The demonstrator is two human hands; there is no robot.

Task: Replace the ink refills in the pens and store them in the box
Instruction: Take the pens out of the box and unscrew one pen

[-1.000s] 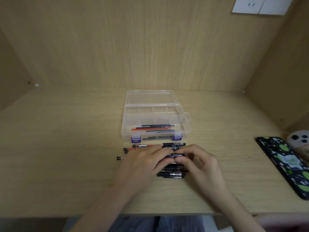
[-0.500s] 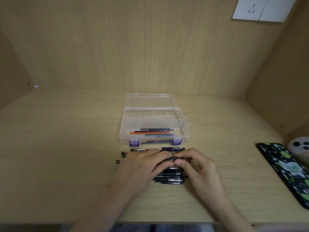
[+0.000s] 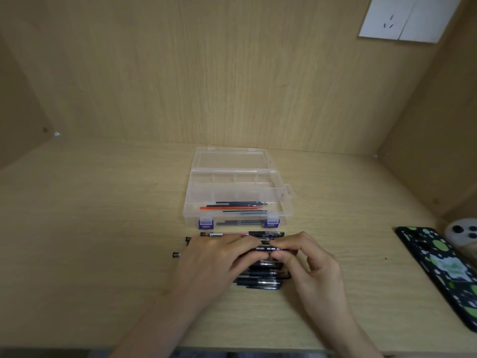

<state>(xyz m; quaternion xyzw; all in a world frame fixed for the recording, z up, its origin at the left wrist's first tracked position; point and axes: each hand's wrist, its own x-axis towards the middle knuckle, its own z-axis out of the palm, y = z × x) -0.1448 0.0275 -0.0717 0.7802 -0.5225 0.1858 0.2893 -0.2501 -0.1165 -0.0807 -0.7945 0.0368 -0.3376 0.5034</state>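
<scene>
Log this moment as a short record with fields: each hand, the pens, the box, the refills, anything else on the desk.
left hand: grips the black gel pen along its left part
right hand: pinches the same pen near its right end
other pens: lie in a row on the desk, partly hidden under the hands
box: clear plastic, lid open, just behind the pens
red refill: in the box's front compartment
dark refills: several, beside the red one
phone: green-spotted case, at the desk's right side
</scene>
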